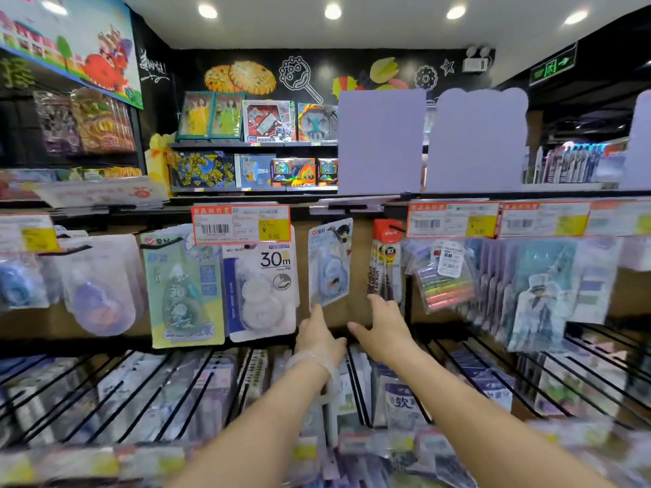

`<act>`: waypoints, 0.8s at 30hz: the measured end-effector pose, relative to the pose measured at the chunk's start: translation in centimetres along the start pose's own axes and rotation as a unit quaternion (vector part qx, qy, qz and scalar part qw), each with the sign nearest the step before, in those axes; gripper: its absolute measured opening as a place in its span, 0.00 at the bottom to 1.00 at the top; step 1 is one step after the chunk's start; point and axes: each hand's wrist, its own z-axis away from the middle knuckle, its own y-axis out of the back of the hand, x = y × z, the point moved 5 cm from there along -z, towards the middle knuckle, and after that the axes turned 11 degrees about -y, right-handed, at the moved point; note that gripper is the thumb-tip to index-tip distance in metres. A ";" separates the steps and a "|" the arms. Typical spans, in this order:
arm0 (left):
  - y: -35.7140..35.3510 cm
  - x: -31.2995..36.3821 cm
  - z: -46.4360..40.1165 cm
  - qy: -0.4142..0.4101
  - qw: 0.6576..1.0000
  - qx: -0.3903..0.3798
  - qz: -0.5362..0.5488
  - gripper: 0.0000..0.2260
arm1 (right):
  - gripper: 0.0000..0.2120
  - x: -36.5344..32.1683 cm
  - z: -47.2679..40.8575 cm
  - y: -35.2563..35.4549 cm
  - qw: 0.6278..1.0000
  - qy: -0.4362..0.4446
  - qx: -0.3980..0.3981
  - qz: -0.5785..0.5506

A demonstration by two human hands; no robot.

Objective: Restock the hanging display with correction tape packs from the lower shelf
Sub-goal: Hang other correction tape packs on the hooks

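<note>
A pack is steadied on its hook by both hands.

The blue correction tape pack (330,262) hangs tilted at 12 o'clock of the hands, its lower corner touched by a finger of the left hand (318,338), apparently to square it on the peg; that hand's other fingers look curled, grasping nothing. The right hand (382,327) is released, fingers spread at 3 o'clock of the pack. More stock lies on the lower shelf (197,385) at 6 o'clock.

A single head-worn wide-angle camera looks forward, close to a hanging display (246,276), with a lower shelf (141,392) near and far shelves (253,146) behind.
</note>
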 end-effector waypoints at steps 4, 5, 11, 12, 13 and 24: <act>0.1 2.2 3.8 -0.061 0.988 -0.063 -0.125 0.24 | 0.27 0.4 4.6 1.3 0.986 0.078 -0.014 0.147; 0.2 2.9 4.8 -0.077 0.981 -0.072 -0.163 0.23 | 0.25 0.5 5.8 1.8 0.980 0.096 -0.012 0.172; -0.4 5.5 12.3 -0.112 0.950 -0.091 -0.278 0.18 | 0.21 3.3 12.8 3.2 0.967 0.130 -0.027 0.217; -1.0 5.7 13.7 -0.120 0.946 -0.098 -0.286 0.16 | 0.20 4.0 14.0 3.2 0.966 0.136 -0.034 0.219; -1.7 5.7 15.3 -0.123 0.942 -0.107 -0.295 0.15 | 0.19 4.7 15.1 2.9 0.963 0.142 -0.043 0.224; -10.7 -1.6 24.2 -0.019 0.914 -0.262 -0.310 0.14 | 0.17 16.8 20.7 -3.1 0.936 0.073 -0.206 0.276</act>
